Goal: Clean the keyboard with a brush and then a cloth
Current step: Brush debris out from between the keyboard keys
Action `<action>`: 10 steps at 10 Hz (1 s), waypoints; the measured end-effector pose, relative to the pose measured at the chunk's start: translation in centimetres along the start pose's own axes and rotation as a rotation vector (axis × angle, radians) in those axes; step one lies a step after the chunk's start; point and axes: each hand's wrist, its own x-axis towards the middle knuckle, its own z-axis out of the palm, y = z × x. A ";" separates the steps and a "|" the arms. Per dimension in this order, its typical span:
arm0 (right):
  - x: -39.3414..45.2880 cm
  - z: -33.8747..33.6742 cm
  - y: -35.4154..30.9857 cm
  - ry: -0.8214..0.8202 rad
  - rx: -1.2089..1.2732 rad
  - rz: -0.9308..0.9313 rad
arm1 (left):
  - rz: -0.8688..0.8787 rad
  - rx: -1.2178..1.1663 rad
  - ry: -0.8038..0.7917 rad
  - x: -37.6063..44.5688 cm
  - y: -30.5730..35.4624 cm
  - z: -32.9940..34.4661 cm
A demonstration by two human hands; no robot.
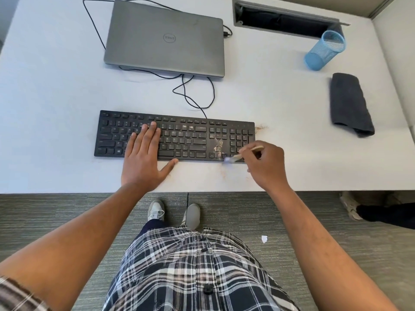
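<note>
- at a white desk (56, 90) we steady a flat black corded keyboard (179, 135) with our left hand (143, 153), laid flat with fingers straight across the letter keys at about 9 o'clock from the board's middle.
- our right hand (267, 164) pinches a small wooden-handled brush (243, 153); its pale bristles touch the keyboard's front edge at about 4 o'clock, just beside the number pad.
- a pale streak of crumbs (218, 144) lies between the arrow keys and the number pad; more dust (260, 127) speckles the desk off the keyboard's right end at 3 o'clock.
- a folded dark grey cloth (349, 104) waits well apart at 2 o'clock, untouched; we judge the brushing step under way.
- a closed grey laptop (166, 39) sits at 12 o'clock, a blue mesh pen cup (325, 50) lies tipped at 1 o'clock.
- risks as we see them: a hard flick could drive grit under the keys or scatter it onto the floor; easing the flat palm could let the board slide.
</note>
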 end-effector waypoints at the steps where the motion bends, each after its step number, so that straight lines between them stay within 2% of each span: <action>1: 0.0 0.2 0.2 -0.015 0.012 0.013 | -0.001 -0.002 0.001 0.0 0.0 0.1; 2: -0.4 0.3 0.4 -0.068 -0.037 0.011 | -0.001 -0.007 -0.001 0.0 0.0 0.0; 3: 0.3 -0.7 0.1 0.145 0.076 0.035 | -0.004 -0.001 0.002 0.0 0.0 0.1; 4: 1.5 -1.4 -0.4 0.239 0.133 0.049 | 0.001 -0.007 0.007 0.0 0.0 0.1; 5: 2.5 -1.0 -0.4 0.116 0.078 0.025 | 0.002 -0.011 0.016 0.0 0.0 0.1; 6: 3.0 -1.3 0.0 0.082 -0.071 -0.009 | -0.002 0.000 0.014 -0.1 0.0 0.1; 8: 4.1 -3.9 0.2 0.269 -0.389 0.042 | 0.001 -0.016 0.029 -0.1 0.0 0.1; 9: 4.8 -3.8 -0.9 0.256 -0.122 0.042 | -0.001 -0.020 0.035 -0.1 0.1 0.1; 10: 5.3 -2.6 -1.4 0.092 0.016 0.032 | 0.002 -0.016 0.033 -0.1 0.1 0.0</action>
